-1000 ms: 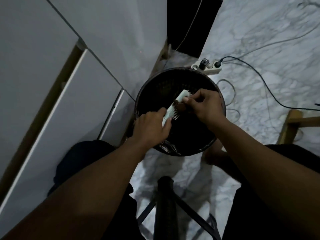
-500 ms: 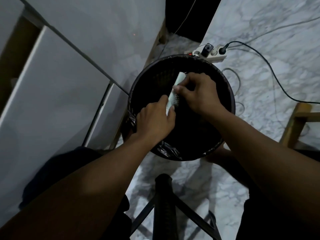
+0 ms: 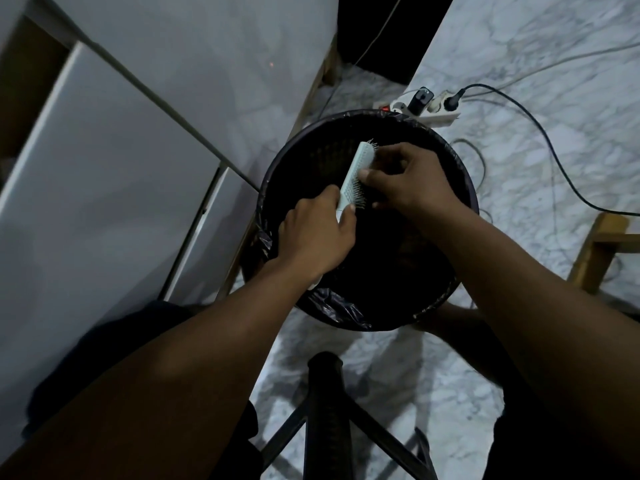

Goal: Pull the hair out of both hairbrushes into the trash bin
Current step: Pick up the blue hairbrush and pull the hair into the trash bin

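A pale mint hairbrush point(image 3: 356, 171) hangs over the open mouth of a round black trash bin point(image 3: 273, 174) lined with a dark bag. My left hand point(image 3: 315, 233) grips the brush by its handle, bristles turned to the right. My right hand point(image 3: 405, 181) rests against the bristle side, thumb and fingertips pinched in among the bristles. The hair itself is too dark to make out. Only one hairbrush is in view.
White cabinet doors point(image 3: 104, 161) stand close on the left. A power strip point(image 3: 426, 107) with plugs and cables lies on the marble floor behind the bin. A black stool frame point(image 3: 325, 410) is between my knees, a wooden chair leg point(image 3: 595, 251) at right.
The brush's tip now shows past my right hand, whose fingers have slid down the bristles toward the handle. The view has shifted slightly; the bin sits lower in frame.
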`<act>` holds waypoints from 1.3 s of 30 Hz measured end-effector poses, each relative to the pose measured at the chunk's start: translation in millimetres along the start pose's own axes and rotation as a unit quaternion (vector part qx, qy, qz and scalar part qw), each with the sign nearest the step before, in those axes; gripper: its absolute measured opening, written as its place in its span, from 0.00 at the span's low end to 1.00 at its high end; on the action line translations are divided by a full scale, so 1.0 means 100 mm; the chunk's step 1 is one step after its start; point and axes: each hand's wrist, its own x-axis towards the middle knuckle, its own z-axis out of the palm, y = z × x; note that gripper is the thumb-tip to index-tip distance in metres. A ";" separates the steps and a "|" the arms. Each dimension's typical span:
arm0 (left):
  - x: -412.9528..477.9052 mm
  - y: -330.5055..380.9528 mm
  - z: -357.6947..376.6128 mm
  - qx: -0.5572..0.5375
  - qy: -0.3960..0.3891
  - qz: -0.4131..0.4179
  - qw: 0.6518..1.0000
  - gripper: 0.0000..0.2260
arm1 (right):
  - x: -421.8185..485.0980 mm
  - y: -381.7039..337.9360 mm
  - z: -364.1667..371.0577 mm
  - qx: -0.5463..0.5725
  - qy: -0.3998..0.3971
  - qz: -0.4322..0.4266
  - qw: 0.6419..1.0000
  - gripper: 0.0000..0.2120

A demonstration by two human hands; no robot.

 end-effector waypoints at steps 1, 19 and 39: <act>0.00 -0.01 0.01 -0.001 -0.004 0.005 1.000 0.11 | 0.00 0.00 -0.01 0.004 0.012 0.004 1.000 0.17; 0.07 -0.06 0.04 -0.051 -0.012 -0.027 0.998 0.12 | -0.02 0.04 -0.02 -0.089 0.000 -0.046 0.995 0.19; 0.02 0.01 -0.01 -0.001 -0.024 -0.025 0.999 0.13 | -0.02 0.04 0.00 -0.029 0.019 -0.035 0.999 0.20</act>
